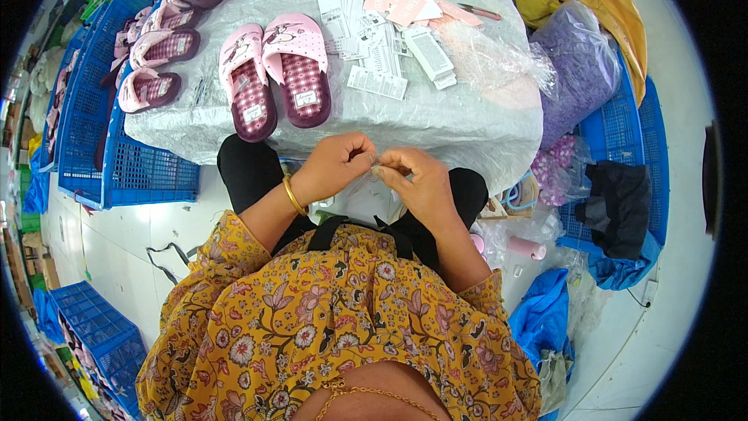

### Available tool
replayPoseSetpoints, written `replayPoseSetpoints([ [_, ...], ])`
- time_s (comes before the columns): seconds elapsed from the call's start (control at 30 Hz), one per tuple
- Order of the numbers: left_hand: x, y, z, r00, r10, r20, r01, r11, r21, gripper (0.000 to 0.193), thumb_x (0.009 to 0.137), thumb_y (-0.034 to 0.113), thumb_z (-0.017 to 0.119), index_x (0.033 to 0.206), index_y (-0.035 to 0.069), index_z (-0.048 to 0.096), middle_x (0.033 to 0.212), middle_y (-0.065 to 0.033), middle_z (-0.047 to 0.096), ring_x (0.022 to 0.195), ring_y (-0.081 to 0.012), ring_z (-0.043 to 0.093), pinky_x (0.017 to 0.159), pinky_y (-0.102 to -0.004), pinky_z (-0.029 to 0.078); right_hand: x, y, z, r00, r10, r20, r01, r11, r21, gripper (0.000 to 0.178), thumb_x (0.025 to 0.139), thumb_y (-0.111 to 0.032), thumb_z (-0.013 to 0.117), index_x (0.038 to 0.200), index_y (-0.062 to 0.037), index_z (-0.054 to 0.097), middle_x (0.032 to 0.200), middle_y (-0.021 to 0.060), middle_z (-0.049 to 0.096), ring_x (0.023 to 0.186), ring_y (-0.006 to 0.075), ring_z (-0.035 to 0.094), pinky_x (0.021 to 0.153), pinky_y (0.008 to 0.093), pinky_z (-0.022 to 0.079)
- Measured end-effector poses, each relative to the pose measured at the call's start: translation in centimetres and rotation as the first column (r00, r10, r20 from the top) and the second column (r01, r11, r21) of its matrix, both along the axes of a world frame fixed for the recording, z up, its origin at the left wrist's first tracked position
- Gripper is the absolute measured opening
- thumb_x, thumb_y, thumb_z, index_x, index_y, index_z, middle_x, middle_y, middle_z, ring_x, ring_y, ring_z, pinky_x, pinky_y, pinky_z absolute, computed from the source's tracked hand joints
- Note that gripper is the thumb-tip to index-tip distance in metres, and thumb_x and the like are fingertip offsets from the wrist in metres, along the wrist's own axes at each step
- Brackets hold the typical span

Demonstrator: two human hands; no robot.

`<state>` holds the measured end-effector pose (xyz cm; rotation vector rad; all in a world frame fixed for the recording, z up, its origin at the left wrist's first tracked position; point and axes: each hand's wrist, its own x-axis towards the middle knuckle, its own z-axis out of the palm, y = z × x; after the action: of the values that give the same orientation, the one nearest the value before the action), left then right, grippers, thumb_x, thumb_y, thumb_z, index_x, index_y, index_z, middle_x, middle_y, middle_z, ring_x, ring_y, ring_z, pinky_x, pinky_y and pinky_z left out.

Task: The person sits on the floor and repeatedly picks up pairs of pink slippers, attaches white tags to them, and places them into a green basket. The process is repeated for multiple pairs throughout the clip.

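We note the pair of pink slippers (302, 70) side by side at the near edge of the sheeted table (195, 115), toes pointing away and open heels toward the wearer of the camera, probably so that both insoles stay within easy reach. We find further slippers (167, 45) ranged along the table's left edge, apparently to leave the middle free. The white printed tags (378, 82) lie in a loose, overlapping spread right of the pair, likely for quick picking; the pink cards (405, 8) lie just beyond.

We observe both hands meeting low, in front of the table edge and above the lap, a position that presumably steadies fine finger work. The left hand (336, 164) is curled nearly closed, thumb against forefinger. The right hand (421, 181) pinches with thumb and forefinger, its palm partly open. Between the fingertips we make out a small translucent piece (377, 161), seemingly gripped by both hands; we cannot tell its kind.
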<state>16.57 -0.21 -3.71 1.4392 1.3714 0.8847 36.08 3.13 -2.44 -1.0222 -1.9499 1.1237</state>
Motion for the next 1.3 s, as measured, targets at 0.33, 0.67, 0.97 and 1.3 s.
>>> replayPoseSetpoints([
  [0.33, 1.1, 1.1, 3.5, 0.982, 0.081, -0.170, -0.033, 0.963, 0.269, 0.014, 0.088, 0.015, 0.062, 0.089, 0.001, 0.062, 0.079, -0.0134, 0.060, 0.066, -0.0259, 0.059, 0.061, -0.0344, 0.046, 0.2, 1.4, 0.6, 1.000, -0.009, -0.030, 0.008, 0.999, -0.051, 0.016, 0.082, -0.010, 0.073, 0.095, -0.0031, 0.067, 0.091, 0.0108, 0.068, 0.079, 0.0229, 0.064, 0.072, 0.0322, 0.049],
  [0.67, -2.5, 7.6, 3.8, 0.750, 0.272, -0.603, 0.215, 0.762, 0.611, 0.022, 0.084, 0.010, 0.063, 0.106, 0.005, 0.065, 0.099, -0.0108, 0.064, 0.081, -0.0260, 0.061, 0.075, -0.0360, 0.048, 0.6, 2.2, -2.0, 0.970, -0.131, -0.204, 0.075, 0.963, -0.260, 0.012, 0.092, -0.012, 0.061, 0.096, -0.0009, 0.060, 0.084, 0.0039, 0.063, 0.075, 0.0097, 0.057, 0.068, 0.0267, 0.048],
  [0.97, -4.9, 13.1, 2.8, 0.548, 0.073, -0.833, 0.234, 0.943, 0.236, 0.026, 0.079, 0.015, 0.065, 0.103, 0.006, 0.061, 0.087, -0.0107, 0.069, 0.080, -0.0297, 0.064, 0.074, -0.0407, 0.049, 0.7, 1.8, -2.5, 0.930, -0.152, -0.335, 0.046, 0.951, -0.305, 0.011, 0.093, -0.011, 0.060, 0.097, -0.0006, 0.059, 0.081, 0.0027, 0.064, 0.073, 0.0081, 0.057, 0.066, 0.0243, 0.047],
  [1.3, -4.8, 9.5, 6.2, 0.997, 0.056, 0.053, -0.060, 0.995, 0.081, 0.018, 0.086, 0.013, 0.062, 0.102, 0.005, 0.059, 0.077, -0.0032, 0.064, 0.071, -0.0111, 0.059, 0.065, -0.0257, 0.046, 0.8, 1.1, -0.6, 0.952, -0.145, -0.269, 0.102, 0.980, -0.169, 0.014, 0.090, -0.010, 0.065, 0.101, -0.0008, 0.061, 0.082, 0.0025, 0.064, 0.072, 0.0079, 0.057, 0.066, 0.0241, 0.047],
])
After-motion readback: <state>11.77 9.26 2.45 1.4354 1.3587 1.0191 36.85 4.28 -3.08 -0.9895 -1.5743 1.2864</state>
